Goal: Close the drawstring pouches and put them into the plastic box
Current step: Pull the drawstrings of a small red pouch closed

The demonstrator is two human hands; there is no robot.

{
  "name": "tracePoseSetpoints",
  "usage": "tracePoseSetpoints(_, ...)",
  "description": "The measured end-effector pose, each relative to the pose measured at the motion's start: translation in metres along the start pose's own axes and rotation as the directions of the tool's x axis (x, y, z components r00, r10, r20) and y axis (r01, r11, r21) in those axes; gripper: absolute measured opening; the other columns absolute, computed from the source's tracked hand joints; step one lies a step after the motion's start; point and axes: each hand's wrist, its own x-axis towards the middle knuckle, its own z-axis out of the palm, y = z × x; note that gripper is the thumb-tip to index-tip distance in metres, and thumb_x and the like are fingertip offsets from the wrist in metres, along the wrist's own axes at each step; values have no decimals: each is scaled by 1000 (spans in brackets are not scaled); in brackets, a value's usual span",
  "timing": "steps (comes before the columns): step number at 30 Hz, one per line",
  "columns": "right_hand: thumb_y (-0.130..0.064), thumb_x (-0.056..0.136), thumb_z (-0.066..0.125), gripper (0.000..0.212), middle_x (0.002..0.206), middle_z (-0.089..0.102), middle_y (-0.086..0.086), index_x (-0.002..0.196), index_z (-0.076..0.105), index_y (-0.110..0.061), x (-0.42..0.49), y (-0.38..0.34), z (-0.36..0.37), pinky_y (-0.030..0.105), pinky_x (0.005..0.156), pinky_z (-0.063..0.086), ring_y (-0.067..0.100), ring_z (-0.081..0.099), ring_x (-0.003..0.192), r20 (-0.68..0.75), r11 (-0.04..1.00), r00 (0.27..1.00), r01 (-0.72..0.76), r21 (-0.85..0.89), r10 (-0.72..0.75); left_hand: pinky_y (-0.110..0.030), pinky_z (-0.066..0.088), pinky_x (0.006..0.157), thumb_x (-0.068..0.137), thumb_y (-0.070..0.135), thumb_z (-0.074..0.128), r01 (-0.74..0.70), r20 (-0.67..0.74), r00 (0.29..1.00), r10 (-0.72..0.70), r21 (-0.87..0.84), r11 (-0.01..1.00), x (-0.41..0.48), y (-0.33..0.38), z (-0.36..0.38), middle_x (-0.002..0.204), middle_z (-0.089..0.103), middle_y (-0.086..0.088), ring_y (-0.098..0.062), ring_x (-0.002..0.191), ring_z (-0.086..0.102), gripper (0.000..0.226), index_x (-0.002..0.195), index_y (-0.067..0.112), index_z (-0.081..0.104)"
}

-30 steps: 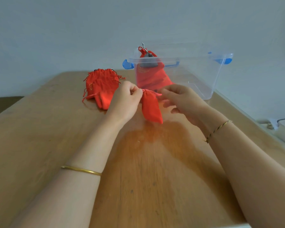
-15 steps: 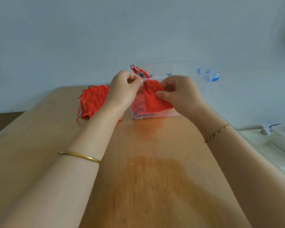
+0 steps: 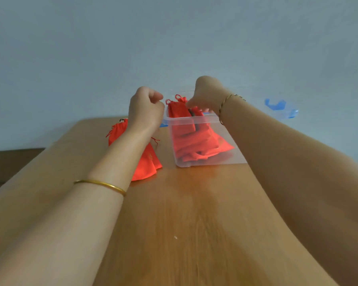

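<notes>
Seen from the head camera, the plastic box [image 3: 194, 120] stands open on the table [image 3: 184, 223], with several red pouches [image 3: 196, 147] already lying inside it. One more pouch [image 3: 177, 109] stands upright at the box's left end, its gathered neck and cord loops poking above the rim. The right hand [image 3: 205, 98] reaches over the rim from above, its fingers bunched together and pointing down, pinching that pouch at its neck. The left hand [image 3: 146, 109] hangs just outside the box's near-left corner with the fingers curled into a fist. Motion blur makes it hard to say whether a cord runs between them. To do this step well, the pouch should go straight down along the left wall until its neck is below the rim, and only then should the pinch let go. That way the mouth stays drawn tight and the loops do not hang over the edge. The box looks light, so a gentle drop beats a push. A pile of red pouches [image 3: 147, 164] waits on the table just left of the box, near enough for the left hand to take the next one.
</notes>
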Motion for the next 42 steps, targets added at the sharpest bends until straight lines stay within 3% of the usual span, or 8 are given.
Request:
tracePoseSetpoints(2, -13, 82, 60, 8, 83, 67, 9, 82, 59, -6, 2, 1, 3, 24, 65, 40, 32, 56, 90, -81, 997, 994, 72, -34, -74, -21, 40, 75, 83, -2, 45, 6, -10, 1000, -6, 13, 1000, 2, -6, -1, 102, 57, -2, -15, 92, 53, 28, 106, 7, 59)
tracePoseSetpoints(4, -6, 80, 57, 23, 106, 64, 7, 101, 65, -12, 1, -5, 3, 23, 73, 39, 26, 58, 101, -149, 984, 973, 177, -19, -178, -19, 38, 74, 82, -3, 45, 11, -32, 999, -11, 10, 1000, 3, -12, -3, 100, 56, -1, -13, 90, 51, 28, 105, 6, 59)
tracePoseSetpoints(12, -10, 88, 49, 19, 72, 45, 16, 96, 65, -4, -10, -19, 19, 19, 46, 25, 26, 44, 78, 130, 932, 974, 218, -290, -187, -19, 39, 75, 83, -3, 43, 84, -96, 992, -81, 33, 996, -5, -41, -14, 110, 59, -8, -16, 94, 54, 29, 104, 7, 60)
tracePoseSetpoints(19, -3, 82, 51, 27, 106, 69, 11, 100, 70, -8, -14, -29, 5, 24, 74, 44, 27, 62, 100, -133, 980, 971, 197, -35, -200, -39, 36, 102, 86, 19, 58, 252, -34, 964, -263, 430, 867, -22, -90, -19, 130, 46, -20, -35, 122, 44, 38, 122, 10, 54)
tracePoseSetpoints(24, 0, 82, 47, 29, 88, 61, -1, 99, 70, -9, -73, -37, 9, 12, 57, 36, 14, 56, 79, -200, 942, 936, 316, 112, -290, -46, 34, 102, 89, 23, 60, 261, 16, 942, -334, 588, 766, -41, -109, -18, 135, 32, -20, -40, 126, 35, 38, 123, 9, 52)
tracePoseSetpoints(31, -2, 84, 48, 22, 71, 64, 14, 98, 64, 3, -119, -12, 39, 23, 50, 45, 22, 56, 51, 88, 936, 967, 207, 283, -240, -28, 39, 83, 80, 4, 64, 87, 80, 990, -116, 300, 950, -54, -89, -26, 102, 57, -12, -26, 100, 53, 8, 87, 7, 64)
tracePoseSetpoints(36, -13, 89, 57, 44, 107, 57, 5, 130, 44, -13, -131, 15, 63, 23, 42, 47, 28, 66, 66, 94, 891, 989, 59, 451, -113, -21, 45, 58, 81, 1, 64, 22, 355, 935, -26, 15, 1000, -83, -44, -26, 82, 58, -6, -15, 68, 53, 15, 82, 14, 57)
tracePoseSetpoints(42, -2, 88, 54, 20, 59, 54, 4, 72, 50, -11, -143, 45, 63, 12, 40, 36, 15, 57, 51, 64, 880, 991, 77, 469, -121, -32, 52, 73, 82, -3, 59, 53, 369, 930, -5, -120, 991, -109, -37, -14, 92, 63, -10, -16, 68, 60, 24, 94, 17, 55)
